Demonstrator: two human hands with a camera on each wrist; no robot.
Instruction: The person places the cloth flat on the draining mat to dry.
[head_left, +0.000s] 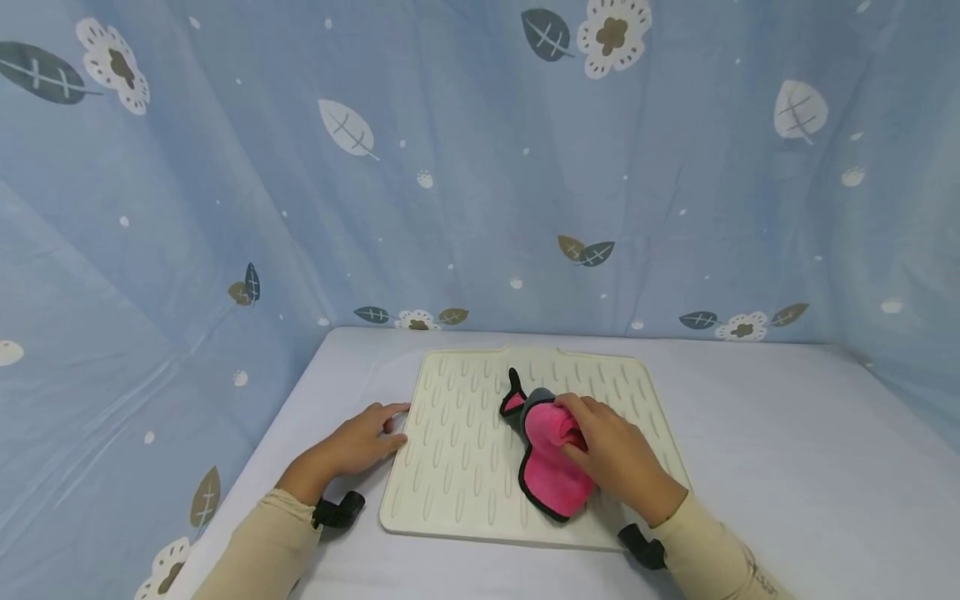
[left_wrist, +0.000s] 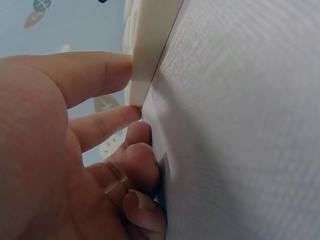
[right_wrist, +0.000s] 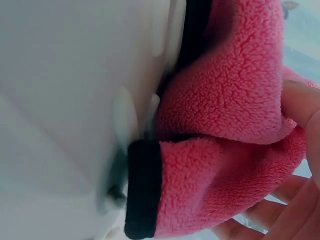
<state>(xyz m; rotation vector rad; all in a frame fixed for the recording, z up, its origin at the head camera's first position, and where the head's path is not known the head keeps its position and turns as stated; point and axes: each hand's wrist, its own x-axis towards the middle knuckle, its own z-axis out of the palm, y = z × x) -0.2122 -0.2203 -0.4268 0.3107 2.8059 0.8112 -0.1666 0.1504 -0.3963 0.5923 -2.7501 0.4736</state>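
A cream drying mat [head_left: 442,500] with raised oval ridges lies flat on the white-covered table. On its right half is a bunched pink fleecy cloth [head_left: 553,483] with black edging and a grey patch; a black-edged corner sticks up toward the back. My right hand [head_left: 621,457] grips the cloth from above, thumb and fingers pinching a fold of it. In the right wrist view the fluffy cloth [right_wrist: 225,100] hangs in folds close over the mat. At the mat's left edge, my left hand [head_left: 358,442] touches the side with thumb and forefinger, its other fingers [left_wrist: 142,162] bent against the tablecloth.
A blue curtain [head_left: 480,167] printed with leaves and flowers stands behind and to the left of the table. White tablecloth [head_left: 787,450] stretches out right of the mat. Black wrist devices [head_left: 341,510] sit below both hands.
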